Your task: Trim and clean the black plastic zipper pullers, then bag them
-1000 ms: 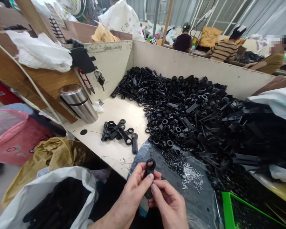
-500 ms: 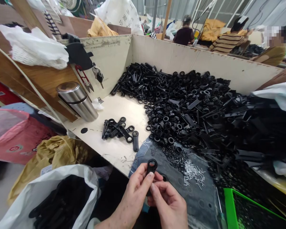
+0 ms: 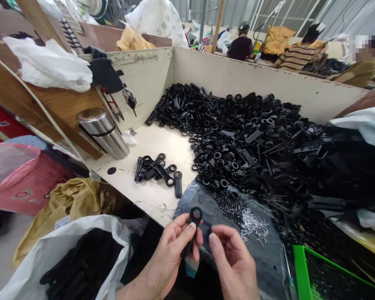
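In my left hand [image 3: 170, 250] is a black plastic handle with a ring-shaped head [image 3: 196, 214], pinched between thumb and fingers, ring end up. My right hand [image 3: 234, 260] is just to its right and apart from it, thumb and fingers curled together. A small dark bit shows at its fingertips, too hidden to name. Beyond the hands, a dark mat [image 3: 254, 260] carries a heap of silver pins [image 3: 254, 225] and a scatter of tiny black pieces [image 3: 226, 204]. Several similar black handles [image 3: 158, 168] lie on the pale tabletop to the left.
A large pile of black plastic parts [image 3: 231, 125] fills the walled bench. A steel flask [image 3: 103, 132] stands at left, near hanging red snips [image 3: 111, 104]. A white sack [image 3: 114, 233] of black parts is below left; a green crate [image 3: 300, 271] is at right. Co-workers sit beyond.
My right hand has moved away to the right from the handle it was touching. My left hand still holds the handle, shifted slightly left.
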The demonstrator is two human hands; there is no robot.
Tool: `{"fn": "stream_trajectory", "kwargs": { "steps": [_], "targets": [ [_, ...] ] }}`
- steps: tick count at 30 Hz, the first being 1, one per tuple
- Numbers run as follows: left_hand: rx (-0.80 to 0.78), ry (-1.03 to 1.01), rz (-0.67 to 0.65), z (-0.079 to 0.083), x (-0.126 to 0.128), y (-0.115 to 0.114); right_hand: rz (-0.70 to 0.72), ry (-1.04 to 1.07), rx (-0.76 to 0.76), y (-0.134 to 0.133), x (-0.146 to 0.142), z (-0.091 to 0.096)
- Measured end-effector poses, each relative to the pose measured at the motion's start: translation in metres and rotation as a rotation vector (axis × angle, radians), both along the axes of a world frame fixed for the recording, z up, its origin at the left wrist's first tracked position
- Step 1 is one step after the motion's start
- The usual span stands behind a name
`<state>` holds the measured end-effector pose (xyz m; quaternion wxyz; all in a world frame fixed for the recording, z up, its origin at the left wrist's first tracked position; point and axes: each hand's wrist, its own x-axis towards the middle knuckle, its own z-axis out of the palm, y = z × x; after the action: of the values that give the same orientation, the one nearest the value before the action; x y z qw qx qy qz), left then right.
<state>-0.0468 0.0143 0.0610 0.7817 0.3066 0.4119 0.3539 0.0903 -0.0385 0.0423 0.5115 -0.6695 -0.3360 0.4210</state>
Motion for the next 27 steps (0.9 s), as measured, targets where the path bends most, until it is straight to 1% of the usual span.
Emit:
{"fn": "stream_trajectory", "kwargs": {
  "steps": [2,4,6,8,11,13,16,18,21,23,25,27],
  "targets": [
    [0.045,0.017,-0.037,-0.002,-0.002,-0.002,0.057,0.137,0.006,0.005,-0.001,-0.003],
    [0.094,0.049,-0.106,-0.004,-0.006,-0.004,0.133,0.265,0.009,0.009,-0.002,-0.001],
    [0.124,0.072,-0.189,-0.004,-0.011,-0.005,0.203,0.322,0.004,0.012,-0.003,0.003],
    [0.143,0.073,-0.266,-0.002,-0.016,-0.003,0.250,0.286,0.007,0.012,-0.002,0.008],
    [0.179,0.070,-0.371,0.003,-0.023,-0.002,0.237,0.164,0.026,0.008,-0.001,0.010],
    [0.205,0.107,-0.371,0.005,-0.023,-0.003,0.209,0.129,0.021,0.006,-0.002,0.008],
    [0.232,0.155,-0.300,0.004,-0.019,-0.004,0.184,0.152,0.017,0.005,-0.006,0.004],
    [0.223,0.124,-0.281,0.003,-0.016,-0.003,0.179,0.155,0.033,0.006,-0.006,0.003],
    [0.153,0.018,-0.285,0.003,-0.015,0.000,0.184,0.153,0.066,0.006,-0.003,0.003],
    [0.122,-0.017,-0.281,0.005,-0.017,0.003,0.197,0.157,0.085,0.005,-0.001,0.002],
    [0.142,0.007,-0.288,0.006,-0.019,0.004,0.207,0.153,0.087,0.004,0.001,-0.001],
    [0.196,0.066,-0.291,0.007,-0.020,0.004,0.212,0.161,0.065,0.003,0.002,-0.004]
  ]
}}
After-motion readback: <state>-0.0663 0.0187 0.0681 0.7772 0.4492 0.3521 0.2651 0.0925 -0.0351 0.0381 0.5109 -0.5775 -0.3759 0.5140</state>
